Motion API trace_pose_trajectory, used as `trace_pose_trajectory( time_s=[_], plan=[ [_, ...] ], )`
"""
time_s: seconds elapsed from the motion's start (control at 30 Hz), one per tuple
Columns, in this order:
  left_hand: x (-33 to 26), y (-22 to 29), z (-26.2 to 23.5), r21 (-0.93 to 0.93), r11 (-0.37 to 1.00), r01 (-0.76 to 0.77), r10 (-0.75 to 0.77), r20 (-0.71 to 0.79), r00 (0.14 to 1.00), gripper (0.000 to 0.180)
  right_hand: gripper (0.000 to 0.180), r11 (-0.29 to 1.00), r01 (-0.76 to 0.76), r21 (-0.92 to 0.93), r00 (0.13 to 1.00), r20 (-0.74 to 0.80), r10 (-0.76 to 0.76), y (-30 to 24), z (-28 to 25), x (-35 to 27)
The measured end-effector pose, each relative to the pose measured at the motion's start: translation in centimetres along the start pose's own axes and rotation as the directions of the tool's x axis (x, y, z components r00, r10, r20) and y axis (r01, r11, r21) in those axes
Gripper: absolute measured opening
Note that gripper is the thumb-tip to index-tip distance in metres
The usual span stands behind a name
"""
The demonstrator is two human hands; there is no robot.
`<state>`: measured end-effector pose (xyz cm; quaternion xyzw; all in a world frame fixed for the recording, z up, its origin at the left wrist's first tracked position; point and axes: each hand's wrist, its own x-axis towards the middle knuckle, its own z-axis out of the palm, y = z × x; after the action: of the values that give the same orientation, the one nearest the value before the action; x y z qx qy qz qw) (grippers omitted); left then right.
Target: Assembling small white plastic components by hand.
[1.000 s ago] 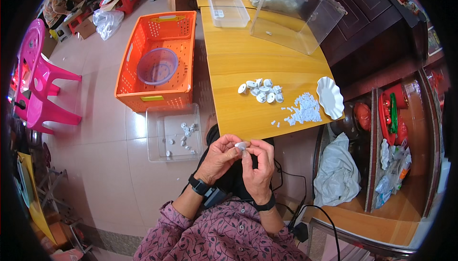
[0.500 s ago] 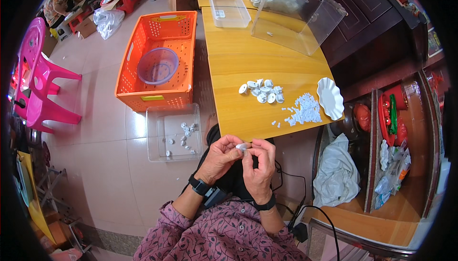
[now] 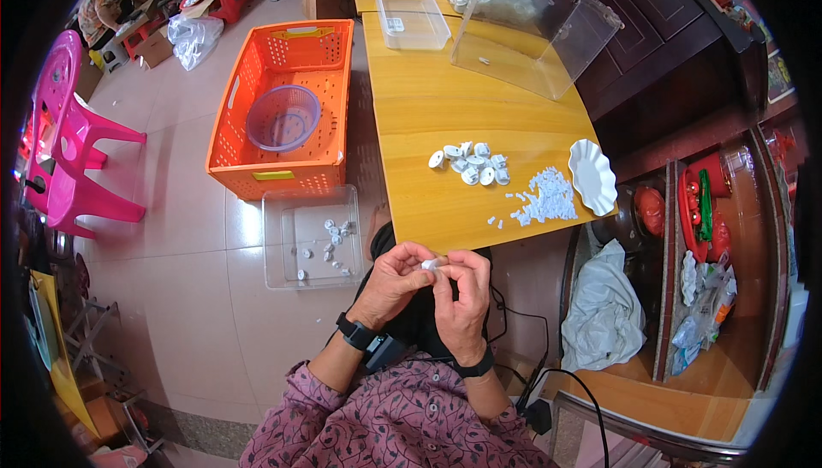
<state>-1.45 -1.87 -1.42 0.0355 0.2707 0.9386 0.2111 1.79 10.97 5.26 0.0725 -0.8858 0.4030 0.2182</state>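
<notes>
Just off the near edge of the yellow wooden table [image 3: 411, 108], a small white round plastic part [image 3: 429, 265] is pinched between my two hands. My left hand [image 3: 392, 284] grips it between thumb and fingers. From the other side, the fingertips of my right hand [image 3: 462, 298] close on it; whether they also hold a tinier piece is hidden. On the table, a cluster of white round plastic parts [image 3: 471, 162] lies beside a heap of tiny white pieces [image 3: 550, 197]. A white scalloped dish [image 3: 592, 177] stands right of the heap.
Left of my knees, a clear bin [image 3: 282, 262] on the floor holds several white parts. Behind it is an orange crate [image 3: 220, 151] with a clear bowl [image 3: 284, 119]. A clear tub [image 3: 414, 33] and a tilted clear box [image 3: 522, 65] occupy the far tabletop. Shelves [image 3: 670, 297] stand at right.
The white part has turned between my fingertips and shifted slightly left. My right hand has edged left with it, while my left hand stays nearly in place.
</notes>
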Motion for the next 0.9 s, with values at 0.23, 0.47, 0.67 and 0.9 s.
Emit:
trace_pose_trajectory(
  time_s=[0.23,0.47,0.67,0.9],
  plan=[
    [-0.1,0.1,-0.4,-0.034,0.999,0.025,-0.025,-0.007,1.000,0.028,0.008,0.985,-0.100,0.144,0.995,-0.001,0.101,-0.1,-0.1,0.3],
    [-0.6,2.7,-1.4,0.046,0.997,-0.067,0.073,-0.161,0.984,0.024,0.008,0.994,-0.080,0.074,0.997,-0.020,0.081,0.9,-0.2,1.0],
    [-0.9,4.2,-6.1,0.020,0.993,-0.119,0.113,-0.499,0.859,0.020,0.032,0.991,-0.022,-0.133,0.999,0.025,0.026,4.2,-0.4,3.4],
    [-1.7,1.5,-15.6,-0.036,0.983,-0.180,0.095,-0.739,0.667,0.018,0.045,0.958,0.027,-0.286,0.999,0.030,-0.019,8.1,0.5,7.2]
  ],
)
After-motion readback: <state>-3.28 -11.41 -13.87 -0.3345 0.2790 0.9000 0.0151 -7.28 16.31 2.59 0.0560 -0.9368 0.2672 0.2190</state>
